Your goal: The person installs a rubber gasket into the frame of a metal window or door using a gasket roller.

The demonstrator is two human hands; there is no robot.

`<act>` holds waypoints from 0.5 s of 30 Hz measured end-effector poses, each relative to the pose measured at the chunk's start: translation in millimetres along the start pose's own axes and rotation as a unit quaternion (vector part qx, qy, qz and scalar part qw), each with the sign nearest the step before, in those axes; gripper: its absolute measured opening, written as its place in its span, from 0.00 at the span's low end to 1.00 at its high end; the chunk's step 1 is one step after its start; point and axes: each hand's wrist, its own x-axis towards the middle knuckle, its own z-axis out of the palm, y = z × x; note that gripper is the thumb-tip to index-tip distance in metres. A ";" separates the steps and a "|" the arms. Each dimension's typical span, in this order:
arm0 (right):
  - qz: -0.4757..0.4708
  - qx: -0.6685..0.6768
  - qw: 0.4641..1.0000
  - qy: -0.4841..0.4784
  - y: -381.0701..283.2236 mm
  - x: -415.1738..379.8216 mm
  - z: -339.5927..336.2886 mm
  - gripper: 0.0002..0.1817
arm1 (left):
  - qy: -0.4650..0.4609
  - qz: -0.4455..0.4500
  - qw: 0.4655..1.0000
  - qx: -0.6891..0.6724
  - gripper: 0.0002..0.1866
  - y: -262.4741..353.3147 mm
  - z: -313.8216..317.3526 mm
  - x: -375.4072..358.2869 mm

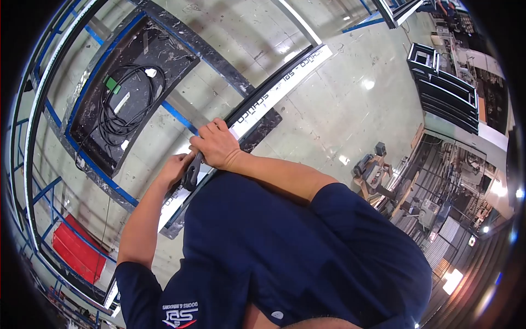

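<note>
My right hand (216,146) is closed over the long frame profile (282,82), its fingers bent at the profile's edge. From under it a dark-handled tool (192,173) sticks out towards my body; its working end is hidden. My left hand (176,166) is closed right beside the tool, touching the profile area. What its fingers pinch is out of sight. White protective film with black lettering covers the profile's upper face, which runs diagonally under both hands.
A black tray (143,49) with a coiled black cable (112,118) sits within the blue-edged stand. A red panel (79,249) leans at the lower left. Dark frames (446,90) are stacked at the right, near a machine (372,170) on the floor.
</note>
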 end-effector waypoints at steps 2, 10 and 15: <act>-0.004 -0.016 1.000 0.004 2.7 -1.4 -0.1 0.07 | -0.022 0.040 0.994 -0.096 0.24 5.9 3.2 7.3; -0.032 0.033 0.999 -0.016 11.0 -1.3 -4.0 0.07 | 0.009 0.131 0.988 -0.082 0.16 7.2 20.2 25.7; -0.050 -0.057 0.997 -0.031 1.8 6.3 -2.8 0.10 | 0.047 0.220 0.961 0.161 0.19 -18.1 23.1 58.5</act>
